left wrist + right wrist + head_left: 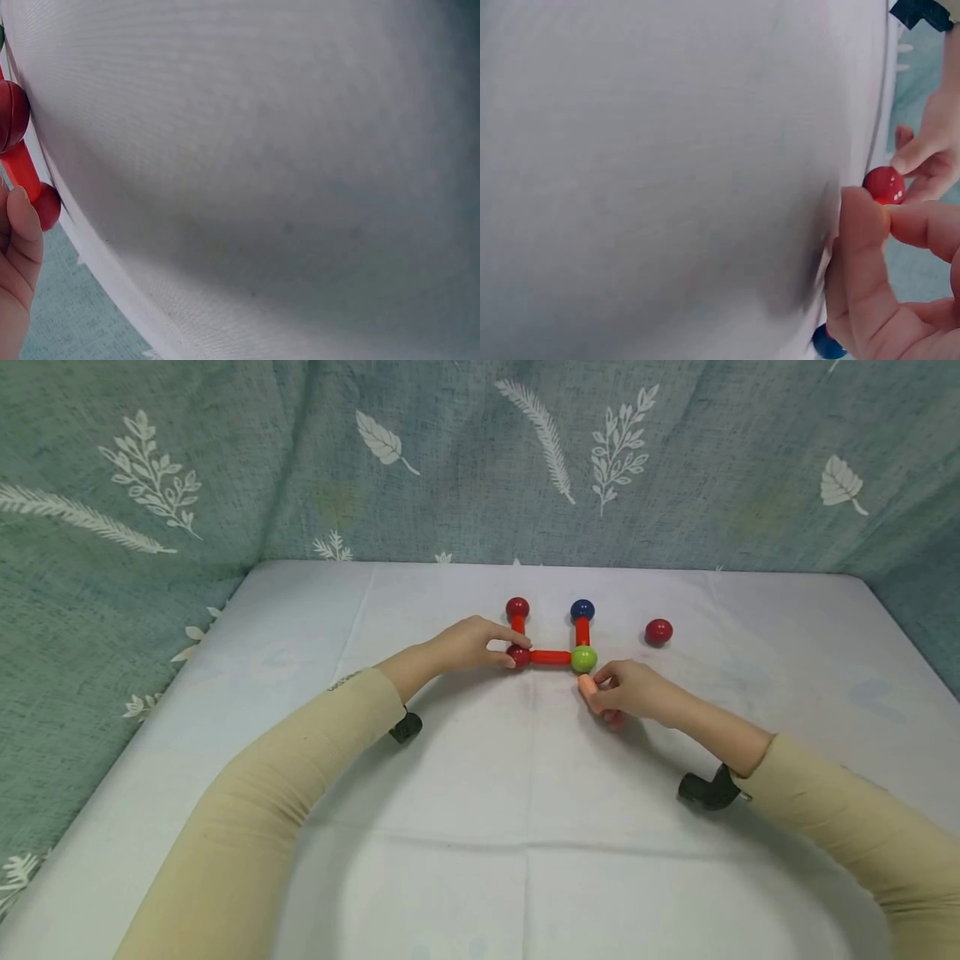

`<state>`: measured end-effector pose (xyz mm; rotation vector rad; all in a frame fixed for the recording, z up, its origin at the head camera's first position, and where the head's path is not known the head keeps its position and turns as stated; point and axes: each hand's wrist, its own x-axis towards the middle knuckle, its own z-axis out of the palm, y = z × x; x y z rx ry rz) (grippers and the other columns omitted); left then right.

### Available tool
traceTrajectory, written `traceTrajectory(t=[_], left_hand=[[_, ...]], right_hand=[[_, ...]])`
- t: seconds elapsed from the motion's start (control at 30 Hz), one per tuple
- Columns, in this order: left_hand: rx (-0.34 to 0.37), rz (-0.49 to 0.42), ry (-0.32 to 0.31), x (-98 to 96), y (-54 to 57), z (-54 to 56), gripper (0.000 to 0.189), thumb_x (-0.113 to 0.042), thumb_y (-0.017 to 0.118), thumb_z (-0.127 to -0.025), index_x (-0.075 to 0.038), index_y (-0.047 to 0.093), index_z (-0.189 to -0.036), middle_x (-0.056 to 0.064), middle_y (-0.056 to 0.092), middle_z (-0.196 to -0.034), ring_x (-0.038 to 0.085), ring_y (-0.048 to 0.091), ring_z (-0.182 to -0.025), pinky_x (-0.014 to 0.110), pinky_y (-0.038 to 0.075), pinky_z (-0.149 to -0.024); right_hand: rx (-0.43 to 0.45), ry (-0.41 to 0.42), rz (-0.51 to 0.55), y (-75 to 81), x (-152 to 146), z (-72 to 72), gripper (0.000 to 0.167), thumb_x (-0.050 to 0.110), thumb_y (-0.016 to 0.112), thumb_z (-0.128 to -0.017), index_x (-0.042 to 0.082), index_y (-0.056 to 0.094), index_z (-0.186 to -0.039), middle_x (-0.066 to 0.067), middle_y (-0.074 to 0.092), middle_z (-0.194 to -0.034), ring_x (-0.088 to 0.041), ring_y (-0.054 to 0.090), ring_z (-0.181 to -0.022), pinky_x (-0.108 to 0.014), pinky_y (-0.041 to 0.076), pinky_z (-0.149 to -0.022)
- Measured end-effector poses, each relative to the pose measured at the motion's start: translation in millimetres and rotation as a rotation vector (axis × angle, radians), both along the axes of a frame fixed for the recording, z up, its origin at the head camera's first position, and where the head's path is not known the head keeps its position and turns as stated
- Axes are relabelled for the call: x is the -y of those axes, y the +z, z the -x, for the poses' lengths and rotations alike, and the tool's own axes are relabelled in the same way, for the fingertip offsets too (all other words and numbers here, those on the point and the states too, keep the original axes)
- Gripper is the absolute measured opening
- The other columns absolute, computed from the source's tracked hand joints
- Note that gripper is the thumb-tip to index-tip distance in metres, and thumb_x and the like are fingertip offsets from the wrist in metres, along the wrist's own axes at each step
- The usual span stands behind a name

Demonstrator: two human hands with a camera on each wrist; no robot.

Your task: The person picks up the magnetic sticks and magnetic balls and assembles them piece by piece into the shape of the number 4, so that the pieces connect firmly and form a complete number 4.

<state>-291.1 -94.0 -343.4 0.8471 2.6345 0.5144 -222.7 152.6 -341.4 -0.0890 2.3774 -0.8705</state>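
A frame of red rods and balls lies on the white tabletop. At its lower left corner my left hand (pixel 474 645) pinches a dark red ball (pixel 518 657) between thumb and fingers. From that ball one red rod (pixel 551 657) runs right to a green ball (pixel 583 659); another leads back to a second red ball (pixel 517 608). A further red rod (pixel 582 632) joins the green ball to a blue ball (pixel 582 611). My right hand (pixel 633 692) holds a light orange rod (pixel 588 687), its far end just in front of the green ball.
A loose red ball (pixel 658 632) sits right of the frame. White cloth (pixel 450 877) covers the table, with a leaf-patterned teal curtain (pixel 450 460) behind and at the sides. Black wrist cameras (pixel 708 789) hang under both sleeves.
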Motion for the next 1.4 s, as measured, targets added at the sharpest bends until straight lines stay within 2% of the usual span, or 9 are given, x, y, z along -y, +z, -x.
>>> traceTrajectory(t=[0.23, 0.47, 0.83, 1.4], left_hand=[[-0.005, -0.002, -0.006, -0.4, 1.0, -0.2, 0.041, -0.023, 0.066, -0.085, -0.026, 0.058, -0.125, 0.000, 0.056, -0.128, 0.017, 0.049, -0.116, 0.037, 0.036, -0.101], [0.014, 0.002, -0.003, -1.4, 3.3, -1.0, 0.041, -0.023, 0.066, -0.085, -0.026, 0.058, -0.125, 0.000, 0.055, -0.128, 0.017, 0.048, -0.116, 0.037, 0.035, -0.101], [0.021, 0.008, 0.011, -2.0, 3.1, -0.9, 0.040, -0.023, 0.066, -0.085, -0.027, 0.058, -0.124, -0.001, 0.055, -0.128, 0.017, 0.047, -0.117, 0.037, 0.035, -0.102], [0.006, 0.032, -0.012, -2.4, 2.8, 1.3, 0.041, -0.024, 0.066, -0.085, -0.027, 0.058, -0.125, 0.000, 0.054, -0.129, 0.017, 0.047, -0.117, 0.037, 0.035, -0.102]], right_hand=[[0.113, -0.116, 0.095, -1.5, 0.0, 4.9, 0.045, 0.020, 0.058, -0.089, -0.002, 0.041, -0.124, -0.011, 0.059, -0.087, -0.012, 0.061, -0.063, -0.022, 0.051, -0.069], [0.182, -0.173, 0.184, 0.0, -1.1, 7.2, 0.044, 0.018, 0.056, -0.091, -0.004, 0.038, -0.125, -0.009, 0.060, -0.084, -0.012, 0.061, -0.064, -0.023, 0.052, -0.069], [0.205, -0.197, 0.251, -0.4, -1.7, 9.1, 0.041, 0.017, 0.054, -0.092, -0.005, 0.036, -0.123, -0.008, 0.060, -0.083, -0.012, 0.061, -0.064, -0.024, 0.052, -0.069], [0.220, -0.218, 0.275, -1.6, 0.1, 11.5, 0.043, 0.019, 0.055, -0.092, -0.004, 0.036, -0.123, -0.007, 0.061, -0.079, -0.012, 0.063, -0.063, -0.024, 0.052, -0.067]])
